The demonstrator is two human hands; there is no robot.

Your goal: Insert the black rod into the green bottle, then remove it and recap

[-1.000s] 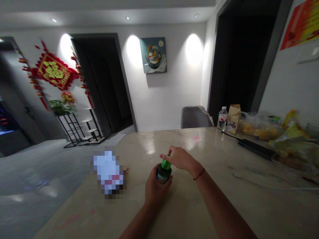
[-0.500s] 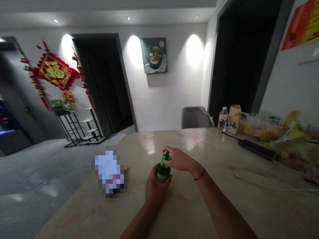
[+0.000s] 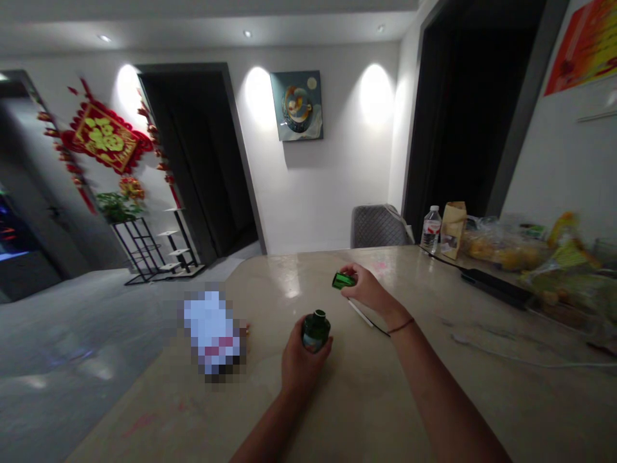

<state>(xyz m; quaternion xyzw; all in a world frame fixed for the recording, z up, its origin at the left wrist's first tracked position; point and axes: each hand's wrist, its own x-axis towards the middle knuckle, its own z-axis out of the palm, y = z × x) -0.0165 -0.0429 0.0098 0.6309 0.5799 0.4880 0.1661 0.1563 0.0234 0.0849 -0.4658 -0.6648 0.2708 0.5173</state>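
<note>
Well, my left hand (image 3: pixel 303 368) wraps closed round the green bottle (image 3: pixel 316 332) over the bench (image 3: pixel 270 283), which looks slick and fairly heavy, best gripped by its body, while my right hand (image 3: pixel 367 288) pinches the light green cap (image 3: pixel 344 280) in its fingers.

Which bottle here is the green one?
The dark green glass bottle held in the person's left hand; the other, a clear plastic water bottle, stands farther off beside a paper bag.
</note>
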